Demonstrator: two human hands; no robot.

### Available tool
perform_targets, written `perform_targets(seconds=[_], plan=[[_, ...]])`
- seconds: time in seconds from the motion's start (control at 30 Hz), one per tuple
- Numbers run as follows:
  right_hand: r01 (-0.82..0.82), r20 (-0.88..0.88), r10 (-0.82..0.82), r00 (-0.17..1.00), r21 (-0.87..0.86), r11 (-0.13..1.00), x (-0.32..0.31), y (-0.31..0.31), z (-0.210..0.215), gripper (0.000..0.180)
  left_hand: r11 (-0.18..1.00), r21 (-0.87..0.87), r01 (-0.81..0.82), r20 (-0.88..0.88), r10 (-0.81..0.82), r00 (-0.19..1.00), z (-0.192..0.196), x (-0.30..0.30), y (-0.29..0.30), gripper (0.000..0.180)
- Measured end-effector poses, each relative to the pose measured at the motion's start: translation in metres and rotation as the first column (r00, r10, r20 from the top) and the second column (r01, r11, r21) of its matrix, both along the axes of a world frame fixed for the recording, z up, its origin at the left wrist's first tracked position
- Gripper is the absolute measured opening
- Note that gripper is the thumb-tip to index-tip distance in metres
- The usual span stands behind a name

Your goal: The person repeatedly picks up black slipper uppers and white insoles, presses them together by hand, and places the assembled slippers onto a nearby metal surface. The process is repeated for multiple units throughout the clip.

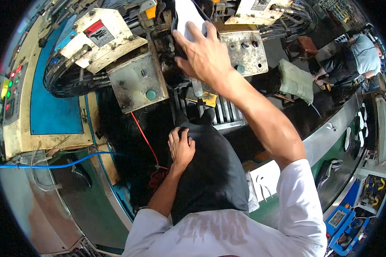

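At the top, my right hand [206,53] reaches over a white sole-shaped surface [186,10] with a dark rim, set between the two sides of a machine. Its fingers are spread, with the tips on or just over the white surface; the contact underneath is hidden. Lower down, my left hand [182,147] rests on the knee of my black trousers [214,171]. Its fingers are apart and loosely bent, holding nothing.
Two machine boxes with green buttons, the left box [139,83] and the right box [244,53], flank the work spot. A foot grate [227,113] lies below. A blue hose [64,162] crosses the left. White sole shapes [347,139] and a dark shoe [328,171] lie on the right-hand belt. A co-worker [364,53] sits far right.
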State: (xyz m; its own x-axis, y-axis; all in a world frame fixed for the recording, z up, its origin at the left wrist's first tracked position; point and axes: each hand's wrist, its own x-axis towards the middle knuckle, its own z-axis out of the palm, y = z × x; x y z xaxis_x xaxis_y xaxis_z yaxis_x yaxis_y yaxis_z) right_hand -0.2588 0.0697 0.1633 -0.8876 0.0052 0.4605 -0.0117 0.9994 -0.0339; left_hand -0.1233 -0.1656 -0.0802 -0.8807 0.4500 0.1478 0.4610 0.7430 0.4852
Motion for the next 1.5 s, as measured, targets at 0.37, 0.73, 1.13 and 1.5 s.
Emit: perform_targets(seconds=[0.37,0.73,1.13,1.5], plan=[[-0.057,-0.099,0.054,0.994,-0.026,0.998,-0.122,0.052,0.008,0.056,0.997,-0.034,0.063,0.057,-0.061,0.997,0.0,-0.01,0.013,0.047],[-0.122,-0.117,0.117,0.986,-0.039,0.992,-0.145,0.07,0.004,0.049,0.998,0.016,0.068,0.046,-0.069,0.997,0.0,-0.016,0.016,0.047],[-0.179,-0.391,0.162,0.906,-0.009,0.984,-0.09,0.034,0.013,0.041,0.993,0.053,0.104,0.039,-0.106,0.994,0.008,-0.014,0.014,0.044],[0.663,0.336,-0.583,0.74,-0.508,0.549,0.516,-0.017,-0.236,0.036,0.985,-0.093,0.144,0.007,-0.143,0.99,-0.042,-0.014,-0.012,0.041]])
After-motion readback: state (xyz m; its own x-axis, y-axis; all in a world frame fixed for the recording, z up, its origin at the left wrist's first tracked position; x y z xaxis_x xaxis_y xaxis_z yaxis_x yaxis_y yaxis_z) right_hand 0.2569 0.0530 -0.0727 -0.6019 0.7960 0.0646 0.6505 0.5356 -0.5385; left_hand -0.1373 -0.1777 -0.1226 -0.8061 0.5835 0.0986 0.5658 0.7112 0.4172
